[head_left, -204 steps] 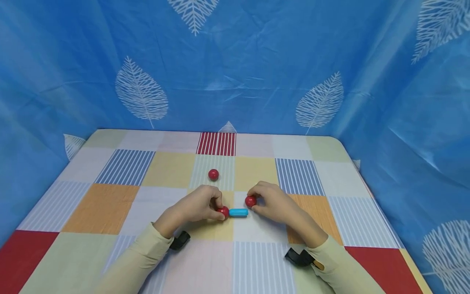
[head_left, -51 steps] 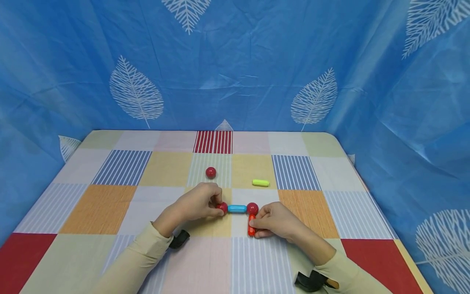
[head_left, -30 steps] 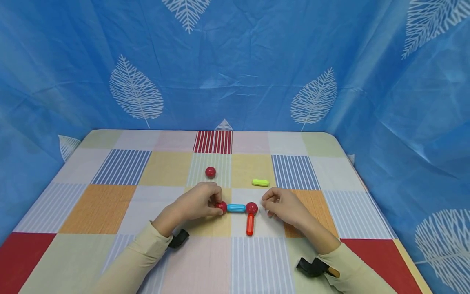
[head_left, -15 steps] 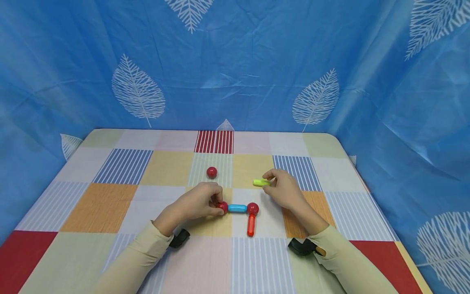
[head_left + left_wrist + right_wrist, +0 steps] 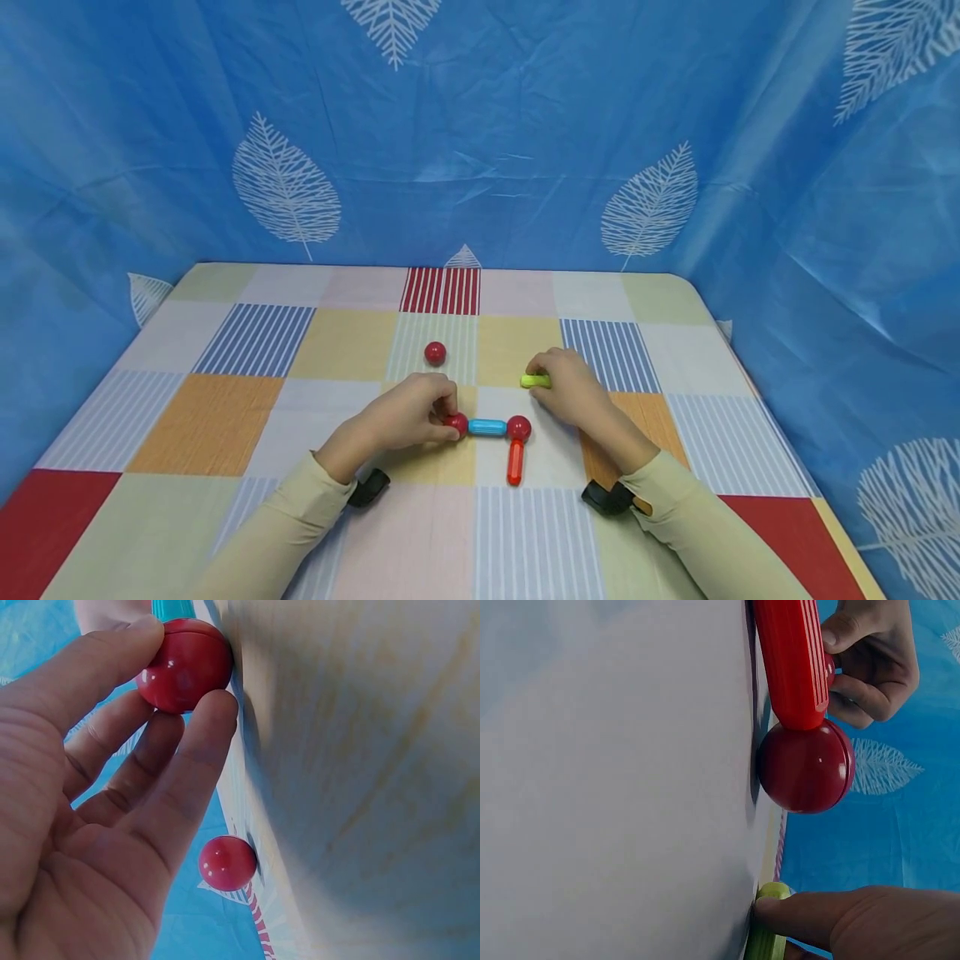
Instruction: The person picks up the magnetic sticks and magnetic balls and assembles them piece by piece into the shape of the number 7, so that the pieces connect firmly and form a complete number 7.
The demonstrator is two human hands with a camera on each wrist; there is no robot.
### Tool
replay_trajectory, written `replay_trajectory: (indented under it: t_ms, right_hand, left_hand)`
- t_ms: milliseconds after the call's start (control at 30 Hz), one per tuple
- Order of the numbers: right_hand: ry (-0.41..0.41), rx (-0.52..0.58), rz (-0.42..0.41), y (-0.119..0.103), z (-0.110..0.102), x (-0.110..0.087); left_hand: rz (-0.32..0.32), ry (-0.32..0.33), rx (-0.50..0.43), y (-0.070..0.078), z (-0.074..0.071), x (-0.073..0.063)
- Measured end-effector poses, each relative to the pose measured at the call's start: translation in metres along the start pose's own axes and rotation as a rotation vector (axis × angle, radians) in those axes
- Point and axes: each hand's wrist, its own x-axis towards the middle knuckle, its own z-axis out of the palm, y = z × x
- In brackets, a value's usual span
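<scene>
My left hand [image 5: 408, 412] pinches a red ball [image 5: 187, 666] between thumb and fingers at the left end of a joined row. From that ball a blue rod [image 5: 487, 427] runs right to a second red ball [image 5: 519, 428]. A red rod [image 5: 515, 463] extends from this second ball toward the near side. My right hand [image 5: 573, 387] pinches a yellow-green rod [image 5: 534, 381], beyond and slightly right of the second ball; part of the rod is hidden by the fingers. In the right wrist view the thumb presses on the yellow-green rod [image 5: 767, 934].
A loose red ball [image 5: 435, 353] lies on the patchwork-covered table [image 5: 337, 346], beyond my left hand. A blue curtain [image 5: 480, 125] with white leaf prints stands behind the table and along both sides. Black straps sit at both wrists.
The second ball and the red rod have joined the blue rod. My right hand let go of the red rod, moved away to the yellow-green rod and took hold of it. The left hand stays.
</scene>
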Motion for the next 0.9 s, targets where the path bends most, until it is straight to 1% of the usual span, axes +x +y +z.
replay_trajectory:
  t_ms: [167, 367, 600, 767, 900]
  right_hand:
    - [-0.02, -0.007, 0.026, -0.002, -0.003, -0.007]
    - [-0.047, 0.019, 0.024, -0.002, -0.006, -0.019]
    - [-0.05, 0.023, 0.025, -0.004, -0.011, -0.03]
    - [-0.06, 0.026, 0.045, -0.004, -0.013, -0.038]
    - [-0.049, 0.034, 0.034, -0.003, -0.016, -0.046]
  left_hand:
    - [0.008, 0.003, 0.009, 0.002, 0.0, 0.001]
    - [0.006, -0.005, 0.007, 0.003, 0.0, 0.002]
    - [0.018, 0.001, 0.021, 0.002, 0.0, 0.001]
    - [0.001, -0.004, 0.028, 0.002, 0.0, 0.001]
    - [-0.008, -0.003, 0.028, 0.002, 0.0, 0.001]
